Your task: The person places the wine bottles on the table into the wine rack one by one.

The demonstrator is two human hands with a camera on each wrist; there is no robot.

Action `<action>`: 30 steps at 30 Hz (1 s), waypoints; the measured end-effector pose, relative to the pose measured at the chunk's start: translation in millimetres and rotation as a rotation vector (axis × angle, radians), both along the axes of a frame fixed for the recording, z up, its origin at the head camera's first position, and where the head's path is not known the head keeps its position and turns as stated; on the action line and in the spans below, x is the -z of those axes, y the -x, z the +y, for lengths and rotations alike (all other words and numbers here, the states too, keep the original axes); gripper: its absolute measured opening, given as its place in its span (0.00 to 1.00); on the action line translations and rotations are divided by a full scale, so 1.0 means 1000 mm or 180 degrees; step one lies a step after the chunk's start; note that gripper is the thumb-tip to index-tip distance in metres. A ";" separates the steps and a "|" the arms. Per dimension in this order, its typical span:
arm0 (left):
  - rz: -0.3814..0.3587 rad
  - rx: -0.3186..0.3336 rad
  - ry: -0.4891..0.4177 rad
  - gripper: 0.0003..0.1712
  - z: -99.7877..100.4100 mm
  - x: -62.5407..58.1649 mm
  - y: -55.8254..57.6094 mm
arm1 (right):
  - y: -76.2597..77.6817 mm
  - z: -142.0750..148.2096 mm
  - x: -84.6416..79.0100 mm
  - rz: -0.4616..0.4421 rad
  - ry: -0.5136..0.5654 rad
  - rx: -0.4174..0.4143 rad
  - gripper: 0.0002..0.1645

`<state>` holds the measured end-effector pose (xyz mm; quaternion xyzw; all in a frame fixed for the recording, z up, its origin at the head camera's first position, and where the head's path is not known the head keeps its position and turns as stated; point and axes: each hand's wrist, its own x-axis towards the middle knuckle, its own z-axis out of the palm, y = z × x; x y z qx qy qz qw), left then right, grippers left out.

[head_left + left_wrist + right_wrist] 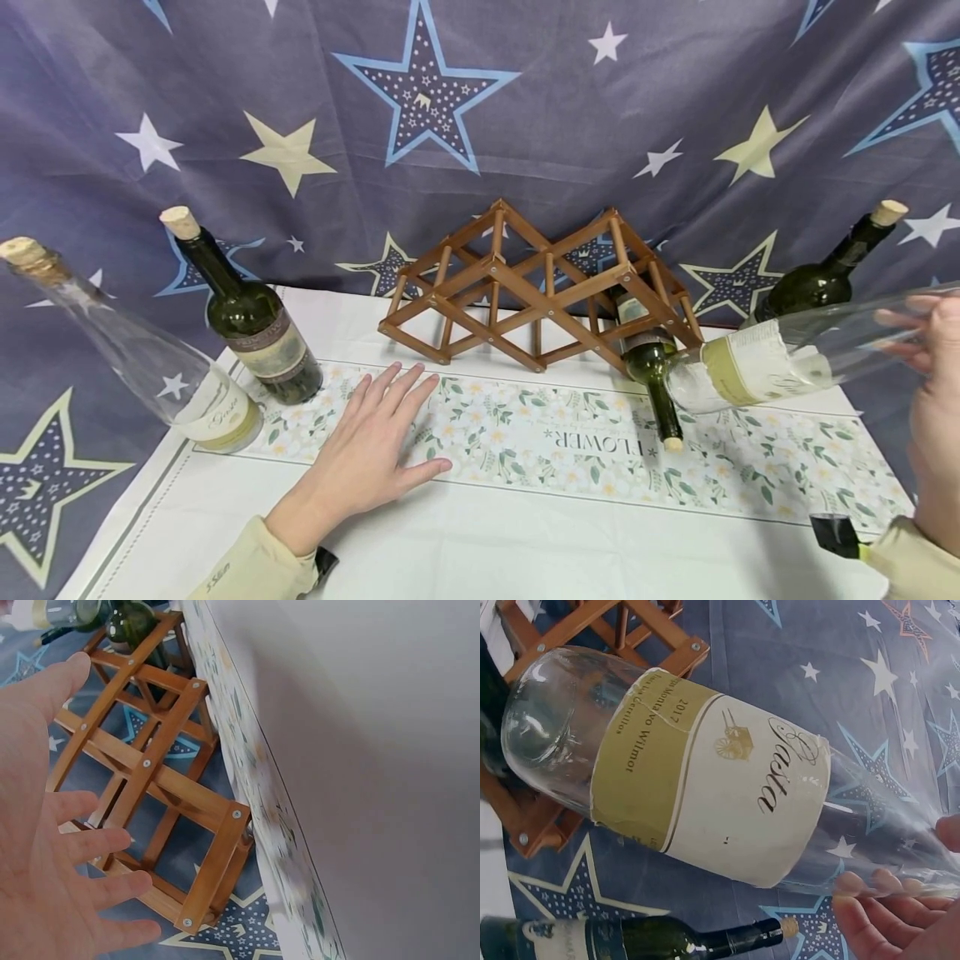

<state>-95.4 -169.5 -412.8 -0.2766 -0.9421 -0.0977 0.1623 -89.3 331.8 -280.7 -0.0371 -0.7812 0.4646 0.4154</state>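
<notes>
My right hand [937, 383] grips a clear glass bottle [757, 367] by its narrow neck end. The bottle is tilted almost level, its base pointing left and overlapping the right end of the wooden wine rack [493, 265] in the head view. A white and olive label [735, 780] shows in the right wrist view. Low in the rack's right end lies a dark green wine bottle [649, 358], its corked neck pointing toward me. My left hand [367, 454] holds nothing; its fingers are spread over the floral runner, in front of the rack's left side.
At the left stand a corked clear bottle [221, 417] and a corked green bottle [266, 342]. Another corked green bottle [813, 287] stands at the far right, partly behind the held one. A star-patterned cloth [420, 192] hangs behind the white table [525, 542].
</notes>
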 end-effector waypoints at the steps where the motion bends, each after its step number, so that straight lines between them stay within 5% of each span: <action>1: 0.0003 0.0002 -0.0003 0.59 0.000 0.000 0.000 | -0.001 -0.002 -0.001 0.0001 0.0005 0.0003 0.20; 9: 0.0004 0.0028 0.0012 0.60 0.004 -0.002 0.002 | 0.001 -0.013 0.000 0.0781 0.1736 -0.1073 0.12; 12: -0.0026 0.0035 0.0017 0.60 0.007 -0.004 0.003 | 0.001 -0.021 0.000 0.1006 0.1978 -0.1100 0.11; 30: -0.0025 0.0123 -0.0083 0.61 0.024 -0.010 0.008 | 0.004 -0.047 0.011 0.0676 0.2021 -0.0975 0.17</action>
